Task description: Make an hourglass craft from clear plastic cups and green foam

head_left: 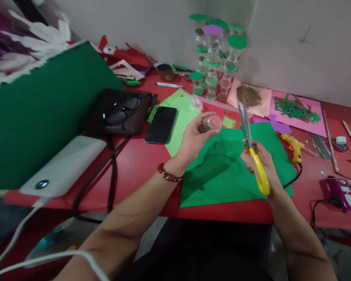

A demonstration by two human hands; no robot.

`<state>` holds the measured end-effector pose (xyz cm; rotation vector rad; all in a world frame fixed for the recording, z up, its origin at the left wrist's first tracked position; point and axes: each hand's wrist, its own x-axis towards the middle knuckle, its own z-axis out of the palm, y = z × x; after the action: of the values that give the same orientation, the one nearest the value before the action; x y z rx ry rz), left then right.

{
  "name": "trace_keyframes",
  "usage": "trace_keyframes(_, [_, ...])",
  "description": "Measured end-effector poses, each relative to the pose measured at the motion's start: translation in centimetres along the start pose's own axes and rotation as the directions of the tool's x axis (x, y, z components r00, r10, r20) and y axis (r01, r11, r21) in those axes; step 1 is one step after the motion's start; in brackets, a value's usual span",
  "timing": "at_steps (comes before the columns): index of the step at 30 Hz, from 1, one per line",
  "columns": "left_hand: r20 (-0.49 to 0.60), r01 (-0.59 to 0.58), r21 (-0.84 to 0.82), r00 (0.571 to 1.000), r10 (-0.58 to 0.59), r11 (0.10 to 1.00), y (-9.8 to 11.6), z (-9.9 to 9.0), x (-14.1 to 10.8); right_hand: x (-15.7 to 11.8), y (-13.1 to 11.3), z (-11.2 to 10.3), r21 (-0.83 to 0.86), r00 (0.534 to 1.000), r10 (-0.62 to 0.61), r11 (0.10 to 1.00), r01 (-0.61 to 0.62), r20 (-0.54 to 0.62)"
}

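My left hand (194, 134) holds a small clear plastic cup (213, 123) between thumb and fingers, above the upper left part of a green sheet (219, 183). My right hand (259, 158) grips scissors with yellow handles (260, 173); their blades point up and stand slightly apart. The scissors are over the right part of the green sheet and do not touch the cup. A light green sheet (179, 117) lies left of my left hand, with a black phone (161, 125) partly on it.
Clear cups with green lids (212, 82) are stacked at the wall. Brown material (248, 96) and green paper scraps (295, 109) lie behind on sheets. A yellow glue gun (294, 146) is at right; a dark bag (119, 113) with glasses and a white power bank (64, 166) are left.
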<state>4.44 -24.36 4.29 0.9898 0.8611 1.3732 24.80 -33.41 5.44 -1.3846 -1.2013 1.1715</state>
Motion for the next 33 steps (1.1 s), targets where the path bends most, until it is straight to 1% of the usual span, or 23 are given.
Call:
trace_keyframes(1, [-0.015,0.007,0.0,1.0,-0.007,1.0,-0.1,-0.1,0.1,0.3,0.2,-0.2,-0.121,0.997,-0.058,0.991,0.051,-0.056])
trace_keyframes(3, [-0.039,0.029,-0.002,0.999,-0.029,1.0,-0.3,-0.2,0.4,0.8,0.7,-0.6,-0.309,0.983,-0.152,0.944,0.112,-0.107])
trace_keyframes(5, [-0.064,0.035,0.0,0.997,-0.035,0.999,-0.5,-0.4,0.7,1.3,1.2,-0.9,-0.414,0.977,-0.19,0.901,0.133,-0.098])
trace_keyframes(8, [-0.098,0.014,0.007,0.995,-0.013,1.0,-0.6,-0.6,0.9,1.6,1.6,-0.9,-0.524,0.972,-0.229,0.834,0.171,-0.047])
trace_keyframes(12, [-0.155,-0.005,-0.011,0.988,0.003,1.0,-0.6,-0.9,1.2,1.5,2.0,-0.5,-0.673,0.946,-0.323,0.704,0.227,-0.019])
trace_keyframes(15, [-0.186,-0.026,-0.005,0.982,0.025,1.0,-0.8,-1.1,1.4,1.4,2.3,-0.2,-0.72,0.931,-0.364,0.651,0.241,-0.018])
trace_keyframes(18, [-0.203,-0.056,0.018,0.978,0.058,0.998,-1.2,-1.2,1.6,1.3,2.4,0.0,-0.713,0.935,-0.355,0.657,0.245,-0.006])
trace_keyframes(21, [-0.193,-0.089,0.048,0.976,0.097,0.995,-1.4,-1.3,1.6,1.2,2.5,0.2,-0.713,0.938,-0.348,0.656,0.246,0.003])
trace_keyframes(26, [-0.169,-0.146,0.123,0.972,0.166,0.982,-1.6,-1.4,1.4,1.2,3.0,0.5,-0.748,0.924,-0.383,0.613,0.255,0.0])
trace_keyframes(29, [-0.141,-0.2,0.172,0.964,0.225,0.965,-2.5,-1.7,1.7,1.3,3.7,0.5,-0.774,0.892,-0.451,0.559,0.296,0.016])
trace_keyframes(33, [-0.135,-0.268,0.253,0.942,0.308,0.93,-3.7,-2.2,2.2,1.5,4.5,0.5,-0.809,0.82,-0.571,0.463,0.362,0.04])
